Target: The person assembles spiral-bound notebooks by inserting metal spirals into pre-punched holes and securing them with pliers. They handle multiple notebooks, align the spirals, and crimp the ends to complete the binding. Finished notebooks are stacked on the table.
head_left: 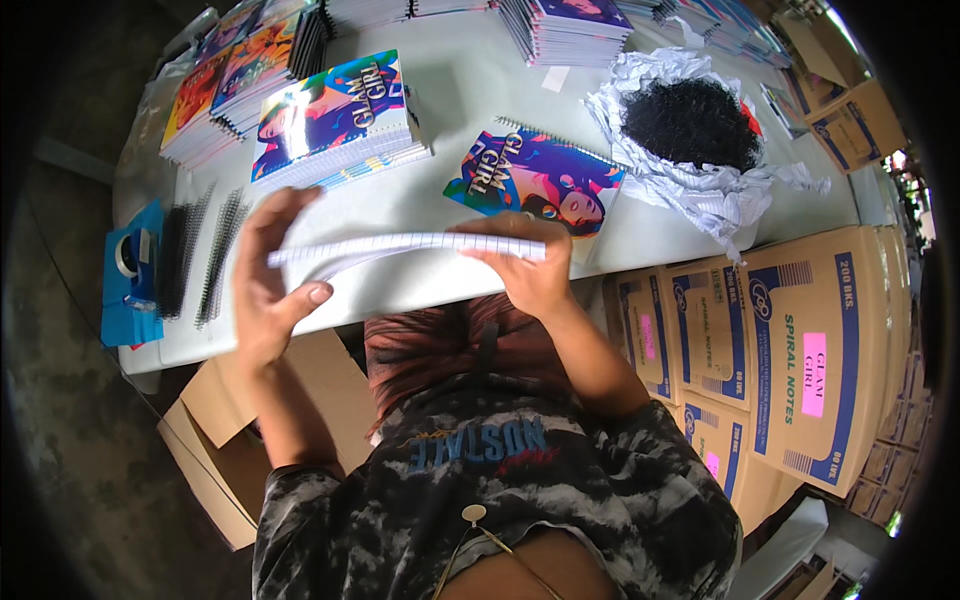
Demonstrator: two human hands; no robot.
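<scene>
A thin notebook [400, 243], seen edge-on, is bowed upward over the near side of the table. My right hand [528, 268] is closed around its right end, with the thumb underneath. At the other end, my left hand [265, 285] has its fingers and thumb spread apart around the edge; whether the palm touches the pages is hard to make out. Beyond the notebook lies a colourful spiral notebook [540, 178]. To the left of that stands a stack of similar covers [330, 115].
Black spiral coils [205, 250] lie at the left beside a blue holder with a tape roll [130, 265]. A black tangled heap [690, 125] rests on crumpled paper [665, 185]. More notebook stacks [570, 30] line the back. Cardboard boxes [810, 350] stand at the right.
</scene>
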